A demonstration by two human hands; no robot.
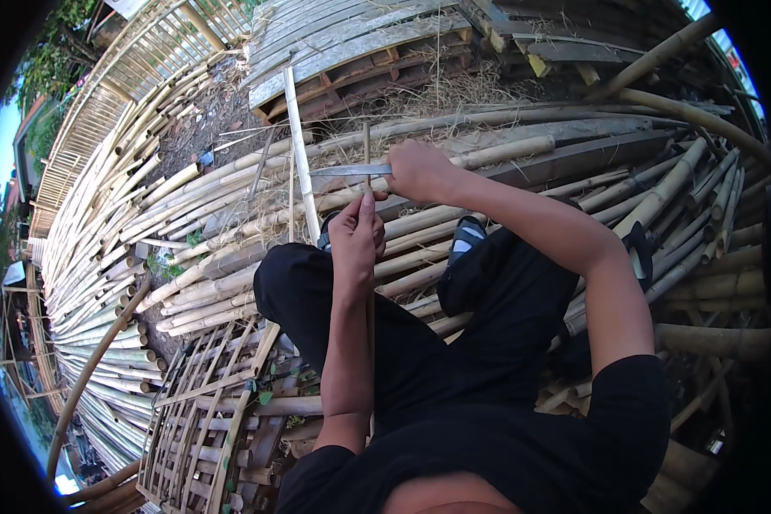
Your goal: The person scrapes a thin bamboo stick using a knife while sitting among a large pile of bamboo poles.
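My right hand (421, 170) grips the handle of a long flat knife (349, 170), its blade pointing left across a thin bamboo strip (367, 146). My left hand (357, 236) holds that strip upright just below the blade, fingers wrapped around it. The strip's lower part runs down behind my left forearm toward my lap. I am seated in black trousers and a black shirt on a pile of bamboo poles (231, 214), with one grey shoe (467, 236) showing between my knees.
A pale split bamboo slat (301, 154) leans upright just left of my hands. A woven bamboo lattice panel (206, 411) lies at lower left. Stacked grey planks (360, 38) and more poles lie beyond, with a bamboo fence (137, 68) at upper left.
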